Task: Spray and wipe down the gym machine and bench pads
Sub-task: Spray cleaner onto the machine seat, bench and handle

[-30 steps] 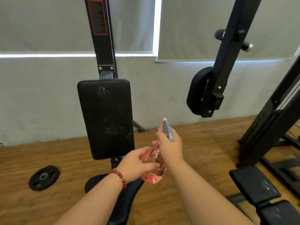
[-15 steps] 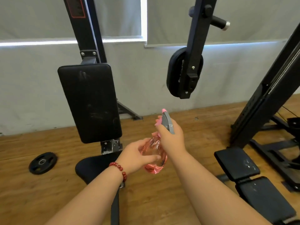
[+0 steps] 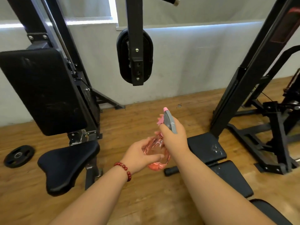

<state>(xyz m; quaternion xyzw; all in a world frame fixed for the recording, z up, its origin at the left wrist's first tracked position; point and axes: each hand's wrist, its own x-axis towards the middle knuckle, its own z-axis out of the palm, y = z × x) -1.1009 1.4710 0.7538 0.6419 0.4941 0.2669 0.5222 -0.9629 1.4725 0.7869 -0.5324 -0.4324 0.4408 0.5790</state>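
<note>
I hold a pink spray bottle (image 3: pixel 158 165) with a grey and pink trigger head in front of me. My right hand (image 3: pixel 174 137) grips its neck and trigger. My left hand (image 3: pixel 140 154), with a red bead bracelet at the wrist, cups the bottle's body. A black back pad (image 3: pixel 40 90) stands tilted at the left on the machine frame. Below that back pad sits a black seat pad (image 3: pixel 65 164). An oval black arm pad (image 3: pixel 148 54) hangs from a post above the bottle. A black bench pad (image 3: pixel 205 147) lies at the right, with white marks on it.
A black weight plate (image 3: pixel 18 155) lies on the wooden floor at the far left. A black machine frame (image 3: pixel 253 75) with floor struts rises at the right. A short black cylinder (image 3: pixel 171 171) lies on the floor beside the bench. A grey wall runs behind.
The view has shifted right and down: the back pad moved to the left edge, the seat pad and the right bench came into fuller view. Both hands kept their hold on the bottle.
</note>
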